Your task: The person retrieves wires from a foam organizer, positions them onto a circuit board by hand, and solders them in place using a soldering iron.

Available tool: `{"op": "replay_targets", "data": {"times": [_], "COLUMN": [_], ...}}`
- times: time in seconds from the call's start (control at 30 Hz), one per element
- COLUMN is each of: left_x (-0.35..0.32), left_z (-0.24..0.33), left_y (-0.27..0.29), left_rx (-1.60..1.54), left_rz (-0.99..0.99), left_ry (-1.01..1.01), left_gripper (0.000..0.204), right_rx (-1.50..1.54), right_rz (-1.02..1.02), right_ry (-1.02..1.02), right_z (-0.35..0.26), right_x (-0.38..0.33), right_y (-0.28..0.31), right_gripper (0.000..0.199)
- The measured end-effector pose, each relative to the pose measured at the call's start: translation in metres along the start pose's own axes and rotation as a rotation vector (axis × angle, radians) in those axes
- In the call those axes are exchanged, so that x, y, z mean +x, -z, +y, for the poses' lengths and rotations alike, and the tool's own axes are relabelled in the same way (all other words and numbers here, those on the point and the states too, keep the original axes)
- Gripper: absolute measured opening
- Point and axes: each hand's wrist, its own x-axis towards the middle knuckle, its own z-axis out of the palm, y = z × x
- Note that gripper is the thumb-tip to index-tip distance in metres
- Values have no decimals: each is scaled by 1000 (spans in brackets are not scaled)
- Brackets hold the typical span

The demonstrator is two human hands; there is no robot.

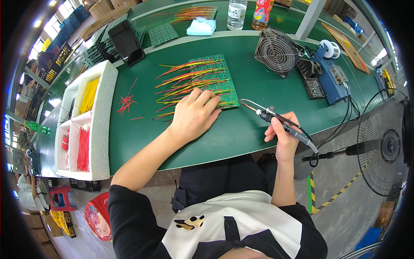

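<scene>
Thin red and yellow wires point(174, 81) cross most of a green rectangular circuit board point(230, 82) on the green tabletop point(241, 131); more lie in a white foam box point(109, 88). The left hand point(195, 113) curls over the board, its grip and any finished joints unclear; the right hand point(284, 134) clasps a grey-black soldering iron point(268, 116).

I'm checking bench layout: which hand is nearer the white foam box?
Left. The left hand is at the circuit board, right of the foam box; the right hand, holding a soldering iron, is farther right.
</scene>
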Motion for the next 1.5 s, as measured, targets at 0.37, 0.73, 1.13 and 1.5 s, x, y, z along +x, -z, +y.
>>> {"op": "replay_targets", "data": {"times": [0.37, 0.73, 1.13, 1.5], "left_x": [-2, 0, -33, -210], "left_z": [0, 27, 44, -167], "left_y": [1, 25, 97, 240], "left_rx": [5, -7, 76, 299], "left_rz": [-12, -204, -122, -492], "left_ry": [-2, -121, 49, 1062], "left_gripper": [26, 20, 58, 28], "right_rx": [61, 332, 344, 35], "right_rz": [-4, 227, 237, 277], "right_ry": [-19, -5, 61, 224], "right_z": [-1, 0, 15, 10], "right_x": [1, 14, 25, 19], "right_y": [6, 15, 67, 39], "right_gripper": [15, 8, 11, 12]}}
